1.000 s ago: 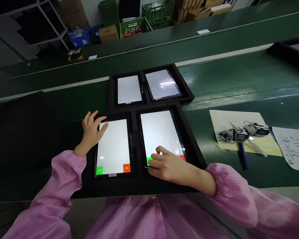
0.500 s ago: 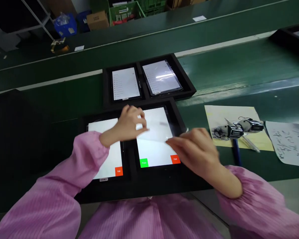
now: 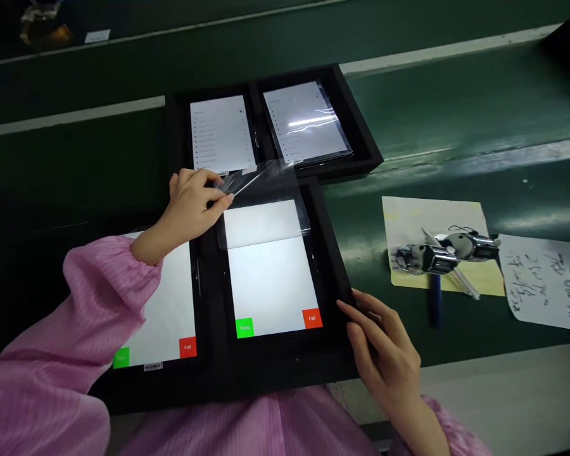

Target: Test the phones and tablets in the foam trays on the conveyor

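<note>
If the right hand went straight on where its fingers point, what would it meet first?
The right hand would first meet the near black tray's right edge, which it seems to touch, though depth is unclear. Beyond that edge lies the right tablet.

My pink, finely striped cloth sleeves [image 3: 109,285] stand out against a dark-green worktop [image 3: 456,104] crossed by a pale stripe at the far side. In the near black rectangular tray [image 3: 330,247], the right slim black-edged tablet [image 3: 270,278] and the left slim black-edged tablet [image 3: 171,304] glow plain white, each with a green square and a red square. My thin plastic film [image 3: 275,190] is clear. The far black rectangular tray [image 3: 361,120] frames pale-grey screens [image 3: 221,136] with small dark rows. At right: a yellow-and-cream paper sheet [image 3: 427,212], silver-and-black metallic pieces [image 3: 439,259], and a white paper sheet [image 3: 541,278] with dark handwriting.
</note>
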Motion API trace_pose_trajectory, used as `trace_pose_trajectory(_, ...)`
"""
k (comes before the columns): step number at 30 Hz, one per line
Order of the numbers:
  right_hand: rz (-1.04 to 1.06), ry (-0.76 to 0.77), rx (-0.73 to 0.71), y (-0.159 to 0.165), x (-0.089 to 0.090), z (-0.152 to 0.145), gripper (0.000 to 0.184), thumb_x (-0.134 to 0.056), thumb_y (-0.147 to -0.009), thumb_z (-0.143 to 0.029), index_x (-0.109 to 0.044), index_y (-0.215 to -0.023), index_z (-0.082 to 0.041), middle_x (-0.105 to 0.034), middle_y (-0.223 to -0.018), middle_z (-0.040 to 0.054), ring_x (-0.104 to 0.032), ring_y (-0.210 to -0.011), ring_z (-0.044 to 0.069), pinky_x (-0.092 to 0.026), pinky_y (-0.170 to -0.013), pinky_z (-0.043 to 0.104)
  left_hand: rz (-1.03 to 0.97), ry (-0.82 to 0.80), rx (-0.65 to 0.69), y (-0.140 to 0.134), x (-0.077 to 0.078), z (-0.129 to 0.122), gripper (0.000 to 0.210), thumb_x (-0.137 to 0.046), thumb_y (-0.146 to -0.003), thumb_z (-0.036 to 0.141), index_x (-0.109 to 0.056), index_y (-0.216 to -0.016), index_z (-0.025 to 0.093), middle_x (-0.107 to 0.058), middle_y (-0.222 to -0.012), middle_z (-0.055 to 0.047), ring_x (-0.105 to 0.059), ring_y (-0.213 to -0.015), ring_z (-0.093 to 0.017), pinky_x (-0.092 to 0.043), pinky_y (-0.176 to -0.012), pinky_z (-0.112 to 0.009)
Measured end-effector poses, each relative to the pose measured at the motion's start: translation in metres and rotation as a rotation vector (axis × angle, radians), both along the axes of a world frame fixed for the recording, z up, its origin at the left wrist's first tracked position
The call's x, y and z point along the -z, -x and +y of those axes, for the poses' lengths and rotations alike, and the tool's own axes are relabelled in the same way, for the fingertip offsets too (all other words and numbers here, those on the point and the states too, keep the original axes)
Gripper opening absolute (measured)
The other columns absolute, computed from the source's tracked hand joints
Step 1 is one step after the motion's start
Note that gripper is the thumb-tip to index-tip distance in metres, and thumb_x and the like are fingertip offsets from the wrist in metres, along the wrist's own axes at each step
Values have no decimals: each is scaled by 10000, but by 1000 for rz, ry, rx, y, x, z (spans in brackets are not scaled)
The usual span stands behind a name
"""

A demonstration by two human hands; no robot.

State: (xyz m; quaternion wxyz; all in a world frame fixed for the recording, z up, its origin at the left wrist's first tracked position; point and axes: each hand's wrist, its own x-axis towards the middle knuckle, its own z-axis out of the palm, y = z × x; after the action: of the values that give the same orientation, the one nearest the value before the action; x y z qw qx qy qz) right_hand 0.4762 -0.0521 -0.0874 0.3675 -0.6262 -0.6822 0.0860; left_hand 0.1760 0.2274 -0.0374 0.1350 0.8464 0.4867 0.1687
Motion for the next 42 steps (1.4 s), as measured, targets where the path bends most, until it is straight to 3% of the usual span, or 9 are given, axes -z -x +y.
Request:
trace_pose_trajectory(5, -60, -67, -10, 13, 2, -1, 540, -595, -1001, -73, -623, -1479, -322, -598, -1451, 133, -631, -1151, 330, -592, -874, 516, -17, 84, 27, 0, -8, 10, 317, -595, -989, 409, -827, -868, 230, -670, -1132, -26, -500, -1275, -325, -310, -1199, -628)
trace_pose_trajectory(9, -81, -82, -28, 14, -2, 0, 532, -622, -980, -59, -635, -1450, -308, -598, -1470, 131, -621, -1096, 330, -563, -812, 503, 7, 131, 52, -4, -9, 11, 345, -580, -991, 448, -829, -906, 225, -676, -1222, 3, -463, -1378, -352, -234, -1226, -688)
trace_pose_trajectory(16, -31, -95, -96, 9, -2, -2, 457, -674, -950, -41, -705, -1324, -301, -689, -1339, 93, -640, -1014, 296, -526, -785, 486, 50, 147, 127, -17, -14, 6, 356, -582, -1013, 368, -820, -863, 150, -704, -1250, -42, -496, -1366, -331, -289, -1222, -681)
trace_pose_trajectory(21, -11, -96, -70, 9, -3, -2, 284, -720, -954, -95, -748, -1146, -302, -737, -1223, 74, -648, -978, 280, -526, -742, 465, 56, 176, 130, -19, -20, 5, 414, -548, -1020, 428, -834, -913, 148, -704, -1277, -33, -568, -1328, -304, -385, -1182, -608)
trace_pose_trajectory(26, -18, -83, -33, 9, -10, -1, 140, -751, -953, -107, -767, -1007, -235, -732, -1208, 74, -675, -999, 247, -538, -810, 431, 59, 107, 105, -13, -25, -5, 343, -576, -1024, 428, -835, -910, 234, -738, -1304, -24, -551, -1394, -312, -334, -1230, -637)
trace_pose_trajectory(31, -53, -55, -105, 6, -19, -4, 68, -694, -1024, -209, -756, -1050, -220, -699, -1135, 74, -639, -1021, 234, -539, -895, 430, -12, -55, 46, -3, -36, -22, 316, -586, -1046, 414, -842, -1001, 234, -768, -1242, -25, -639, -1310, -293, -453, -1166, -531)
trace_pose_trajectory(36, -88, -2, -226, 11, -26, 3, 255, -550, -1123, -372, -744, -1060, -219, -627, -764, -16, -533, -707, 133, -444, -945, 444, -31, -82, -27, -1, -48, -36, 319, -563, -1070, 404, -842, -1007, 262, -768, -1105, 14, -667, -1298, -276, -481, -1157, -485)
trace_pose_trajectory(39, -209, 32, -269, 17, -29, 10, 364, -464, -1143, -483, -757, -1155, -265, -643, -735, -20, -517, -729, 146, -370, -885, 430, -42, -71, -31, 0, -52, -40, 341, -550, -1089, 424, -840, -1011, 264, -720, -920, 15, -668, -1305, -257, -462, -1187, -461)
trace_pose_trajectory(42, -295, 65, -315, 20, -34, 19, 453, -385, -1146, -554, -757, -1231, -308, -688, -801, -18, -518, -781, 159, -334, -923, 439, -39, -72, -42, 3, -53, -41, 345, -548, -1093, 440, -841, -1020, 274, -671, -814, 24, -669, -1299, -245, -433, -1227, -465)
